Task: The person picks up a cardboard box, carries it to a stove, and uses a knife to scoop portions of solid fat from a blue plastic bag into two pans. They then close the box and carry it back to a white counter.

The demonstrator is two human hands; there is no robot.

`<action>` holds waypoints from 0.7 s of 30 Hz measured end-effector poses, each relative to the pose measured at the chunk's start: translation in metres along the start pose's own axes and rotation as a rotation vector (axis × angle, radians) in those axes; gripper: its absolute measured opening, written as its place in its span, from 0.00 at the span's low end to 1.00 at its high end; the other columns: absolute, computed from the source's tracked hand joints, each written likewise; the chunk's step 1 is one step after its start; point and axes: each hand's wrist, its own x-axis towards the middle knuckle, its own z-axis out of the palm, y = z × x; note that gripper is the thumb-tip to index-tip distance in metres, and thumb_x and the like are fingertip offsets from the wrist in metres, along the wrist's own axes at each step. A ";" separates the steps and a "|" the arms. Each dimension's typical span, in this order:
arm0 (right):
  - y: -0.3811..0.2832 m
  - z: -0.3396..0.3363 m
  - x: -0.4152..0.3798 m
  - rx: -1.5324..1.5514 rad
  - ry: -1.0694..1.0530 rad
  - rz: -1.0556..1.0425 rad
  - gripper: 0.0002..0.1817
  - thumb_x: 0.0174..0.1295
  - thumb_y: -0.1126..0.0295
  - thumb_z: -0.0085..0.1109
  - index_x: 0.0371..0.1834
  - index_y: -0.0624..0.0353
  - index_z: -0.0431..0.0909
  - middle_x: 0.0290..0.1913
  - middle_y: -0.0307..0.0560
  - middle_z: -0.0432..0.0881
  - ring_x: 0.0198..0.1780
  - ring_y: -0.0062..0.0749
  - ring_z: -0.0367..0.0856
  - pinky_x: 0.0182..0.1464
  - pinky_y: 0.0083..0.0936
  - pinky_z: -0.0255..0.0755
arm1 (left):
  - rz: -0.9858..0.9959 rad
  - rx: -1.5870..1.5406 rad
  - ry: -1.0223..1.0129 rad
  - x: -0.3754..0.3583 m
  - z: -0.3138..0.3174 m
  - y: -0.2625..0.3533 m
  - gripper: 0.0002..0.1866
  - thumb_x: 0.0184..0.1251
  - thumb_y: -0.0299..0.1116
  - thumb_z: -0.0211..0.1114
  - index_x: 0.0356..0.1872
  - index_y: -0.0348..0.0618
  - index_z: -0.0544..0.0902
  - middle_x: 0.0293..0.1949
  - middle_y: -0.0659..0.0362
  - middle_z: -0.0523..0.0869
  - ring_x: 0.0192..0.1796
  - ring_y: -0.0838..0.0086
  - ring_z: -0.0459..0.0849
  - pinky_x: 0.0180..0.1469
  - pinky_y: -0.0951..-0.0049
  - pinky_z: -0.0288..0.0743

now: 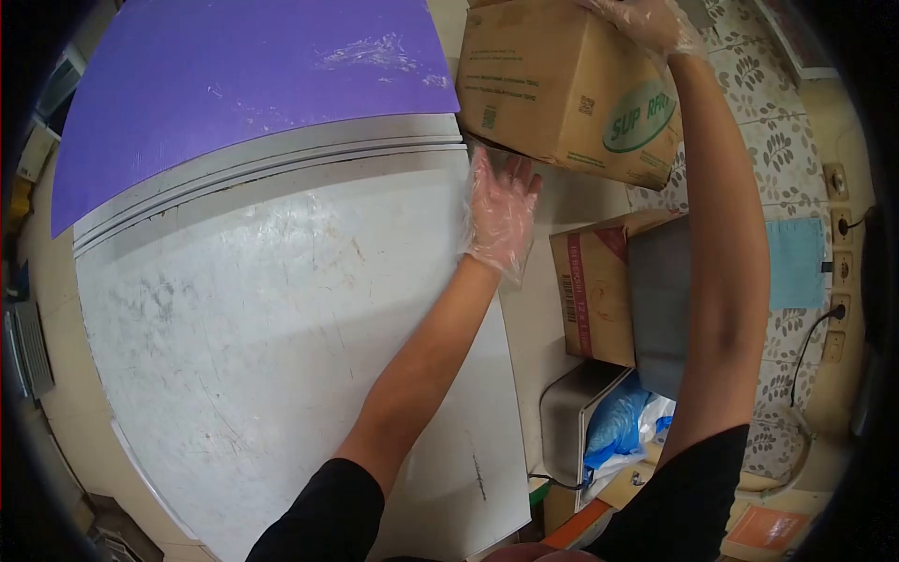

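Note:
A large brown cardboard box (pixel 524 80) with a green oval print is tilted at the top right, beside the purple sheet (pixel 262 75). My left hand (pixel 503 211), in a clear plastic glove, is at the box's lower edge with its fingers apart; whether the fingertips touch the box is hard to tell. My right hand (pixel 651 26), also gloved, lies over the box's upper right edge, its fingers partly cut off by the frame. Below the purple sheet spreads a scuffed white surface (pixel 281 328).
A smaller cardboard box (pixel 599 295) stands beside a grey bin (pixel 658 309) on the right. Lower down are a metal container (pixel 571 403) and blue plastic bags (pixel 618 426). Sockets (pixel 841 225) with plugged cables line the patterned wall (pixel 777 169).

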 end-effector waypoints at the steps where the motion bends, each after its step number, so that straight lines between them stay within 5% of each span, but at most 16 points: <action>1: 0.004 0.010 0.001 0.000 0.014 -0.009 0.37 0.64 0.40 0.58 0.62 0.63 0.78 0.59 0.63 0.81 0.61 0.54 0.79 0.64 0.42 0.70 | 0.004 0.003 -0.004 0.005 -0.001 0.004 0.39 0.76 0.58 0.55 0.80 0.68 0.46 0.77 0.54 0.54 0.78 0.58 0.57 0.78 0.52 0.57; 2: 0.005 0.016 0.007 -0.002 0.038 -0.021 0.38 0.64 0.39 0.57 0.62 0.64 0.78 0.60 0.64 0.81 0.61 0.54 0.79 0.64 0.41 0.70 | -0.017 0.029 -0.039 0.014 0.000 0.010 0.40 0.76 0.59 0.56 0.80 0.68 0.45 0.78 0.54 0.52 0.78 0.56 0.56 0.78 0.51 0.58; 5: -0.008 -0.003 0.037 0.028 -0.497 0.240 0.39 0.65 0.37 0.55 0.65 0.62 0.76 0.65 0.62 0.79 0.65 0.51 0.78 0.68 0.39 0.68 | -0.113 0.064 -0.083 0.022 -0.006 0.024 0.43 0.75 0.60 0.56 0.81 0.67 0.41 0.80 0.54 0.45 0.79 0.50 0.53 0.78 0.47 0.61; 8: 0.022 0.014 0.047 0.247 -0.570 0.092 0.39 0.66 0.35 0.52 0.64 0.60 0.78 0.62 0.59 0.81 0.67 0.48 0.77 0.67 0.38 0.68 | -0.253 0.046 -0.094 0.032 -0.018 0.028 0.47 0.73 0.61 0.58 0.81 0.64 0.40 0.82 0.55 0.40 0.79 0.45 0.54 0.76 0.44 0.65; 10: 0.026 0.024 0.042 0.193 -0.375 0.170 0.37 0.67 0.36 0.52 0.62 0.59 0.80 0.61 0.57 0.82 0.65 0.46 0.79 0.67 0.37 0.69 | -0.336 0.073 -0.120 0.038 -0.032 0.021 0.49 0.71 0.62 0.60 0.82 0.60 0.39 0.82 0.55 0.39 0.78 0.44 0.56 0.73 0.44 0.68; 12: 0.023 0.027 0.039 0.358 -0.267 0.198 0.35 0.68 0.37 0.52 0.62 0.57 0.80 0.62 0.56 0.82 0.66 0.42 0.79 0.67 0.34 0.69 | -0.287 0.170 -0.031 0.027 -0.011 0.023 0.49 0.70 0.63 0.61 0.81 0.58 0.43 0.80 0.54 0.47 0.76 0.46 0.61 0.72 0.44 0.70; 15: -0.021 0.005 0.040 0.316 -0.513 0.515 0.31 0.71 0.40 0.50 0.60 0.54 0.82 0.62 0.53 0.82 0.63 0.41 0.80 0.65 0.32 0.71 | -0.287 0.243 -0.037 0.024 -0.009 0.026 0.47 0.68 0.63 0.64 0.79 0.59 0.50 0.76 0.55 0.59 0.74 0.53 0.67 0.71 0.46 0.71; 17: 0.056 0.073 0.042 -0.172 -0.083 -0.416 0.30 0.71 0.39 0.49 0.59 0.52 0.82 0.57 0.50 0.85 0.56 0.40 0.83 0.60 0.33 0.74 | -0.324 0.269 -0.068 0.026 -0.018 0.025 0.44 0.68 0.62 0.64 0.78 0.61 0.54 0.74 0.56 0.66 0.73 0.58 0.69 0.71 0.48 0.71; 19: 0.058 0.077 0.042 -0.208 -0.153 -0.457 0.30 0.72 0.39 0.48 0.61 0.49 0.80 0.53 0.48 0.86 0.51 0.40 0.85 0.56 0.35 0.75 | -0.370 0.300 -0.075 0.029 -0.027 0.023 0.40 0.69 0.61 0.64 0.76 0.63 0.57 0.71 0.58 0.71 0.72 0.63 0.71 0.70 0.49 0.72; 20: 0.016 0.045 0.032 0.002 -0.444 -0.028 0.30 0.72 0.38 0.47 0.62 0.47 0.79 0.52 0.47 0.87 0.50 0.39 0.85 0.55 0.36 0.76 | -0.341 0.287 -0.057 0.027 -0.026 0.020 0.42 0.68 0.59 0.67 0.77 0.65 0.54 0.72 0.58 0.68 0.73 0.63 0.68 0.69 0.50 0.73; 21: 0.008 0.039 0.026 -0.013 -0.579 0.085 0.32 0.71 0.36 0.45 0.67 0.45 0.75 0.56 0.47 0.84 0.54 0.37 0.83 0.60 0.34 0.72 | -0.313 0.278 -0.041 0.022 -0.025 0.016 0.45 0.67 0.57 0.69 0.78 0.67 0.51 0.73 0.59 0.65 0.74 0.64 0.66 0.67 0.50 0.74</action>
